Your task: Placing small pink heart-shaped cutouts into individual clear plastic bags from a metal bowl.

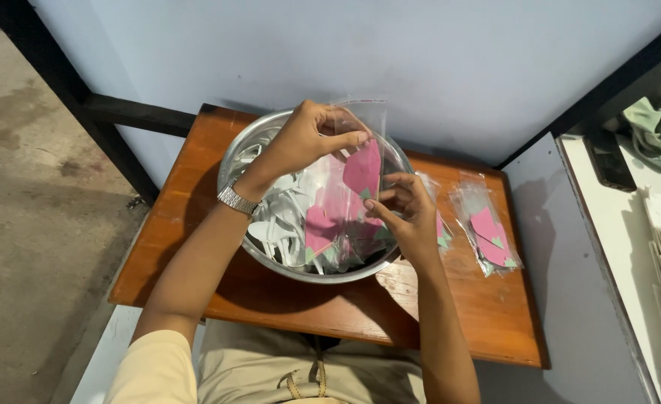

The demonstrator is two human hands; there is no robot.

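Head view: a clear plastic sleeve (pixel 360 131) is pinched at its mouth by the left hand (pixel 312 138) above a steel bowl (pixel 235 153) of white and pink pieces. A pink paper cutout (pixel 363 169) is gripped by the right hand (pixel 405 209), partly inside. The mouth is best kept spread, the cutout fed flat. Filled packets (pixel 488 232) lie on the wooden counter (pixel 465 314).
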